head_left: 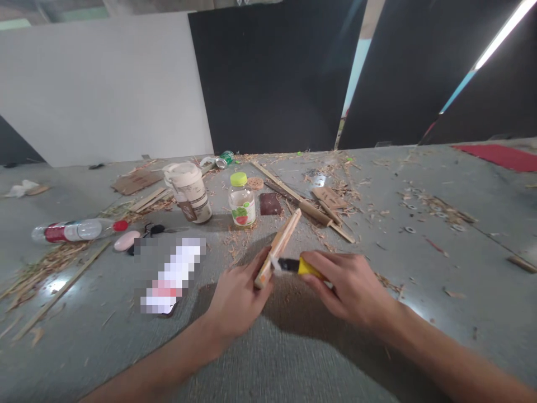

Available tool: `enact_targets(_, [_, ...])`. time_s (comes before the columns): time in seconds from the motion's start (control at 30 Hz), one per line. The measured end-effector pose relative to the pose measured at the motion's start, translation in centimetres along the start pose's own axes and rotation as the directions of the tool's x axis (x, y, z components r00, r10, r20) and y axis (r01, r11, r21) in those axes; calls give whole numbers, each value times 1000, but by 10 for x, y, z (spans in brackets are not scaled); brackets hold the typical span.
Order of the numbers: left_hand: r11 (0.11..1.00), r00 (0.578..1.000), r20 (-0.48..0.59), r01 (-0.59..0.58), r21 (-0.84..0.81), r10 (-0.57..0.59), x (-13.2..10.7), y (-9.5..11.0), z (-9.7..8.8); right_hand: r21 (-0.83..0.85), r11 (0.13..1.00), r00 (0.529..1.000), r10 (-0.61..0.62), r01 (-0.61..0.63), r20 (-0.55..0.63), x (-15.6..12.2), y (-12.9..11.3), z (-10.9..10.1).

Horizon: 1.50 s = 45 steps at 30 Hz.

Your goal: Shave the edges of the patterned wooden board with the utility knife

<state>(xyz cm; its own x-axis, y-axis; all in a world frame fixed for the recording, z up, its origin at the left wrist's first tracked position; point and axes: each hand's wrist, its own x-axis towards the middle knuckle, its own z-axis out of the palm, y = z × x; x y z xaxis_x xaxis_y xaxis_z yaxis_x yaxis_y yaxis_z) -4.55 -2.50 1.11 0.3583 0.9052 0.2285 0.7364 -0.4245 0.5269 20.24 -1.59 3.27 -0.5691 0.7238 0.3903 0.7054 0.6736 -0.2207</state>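
My left hand [237, 296] is closed around the lower part of a narrow wooden stick [283, 234], which slants up and away to the right. Pale, freshly cut faces show along the stick. In my right hand [346, 282] is a utility knife [304, 266] with a yellow handle and a black front. Its blade end lies against the stick just above my left fingers; the blade itself is blurred. Beyond the stick stands a clear bottle with a green lid [242, 207]. A brown square of what looks like sandpaper [271, 204] lies behind it.
A paper cup [188, 193] stands left of the lidded bottle. Near my left arm lies a pixelated phone [174, 277]; past it are a pink oval object [126, 240] and a plastic bottle on its side [79, 230]. Wood strips [293, 193], shavings and cardboard litter the grey floor before dark panels.
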Motion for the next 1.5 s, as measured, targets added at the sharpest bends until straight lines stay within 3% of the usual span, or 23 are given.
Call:
enact_targets(0.1, [1000, 999, -35, 7, -9, -8, 2, -2, 2, -71, 996, 997, 51, -55, -57, 2, 17, 1])
enact_targets(0.2, [1000, 999, -39, 8, 1, -8, 2, -3, 2, -89, 993, 995, 75, -81, -64, 4, 20, 2])
enact_targets(0.33, [1000, 999, -32, 16, 7, -16, 1, -2, 1, -46, 994, 995, 93, -95, -36, 3, 5, 0])
enact_targets(0.53, [1000, 999, 43, 27, 13, -28, 1, 0, 0, 72, 997, 998, -45, 41, 42, 0, -21, 0])
enact_targets(0.83, [995, 999, -11, -41, 88, 42, -3, 0, 4, -105, 994, 997, 21, -28, -72, 1, 16, -2])
enact_targets(1.5, [998, 1000, -2, 0, 59, 0, 0, 2, 0, -141, 989, 994, 22, -38, -111, 4, 15, 2])
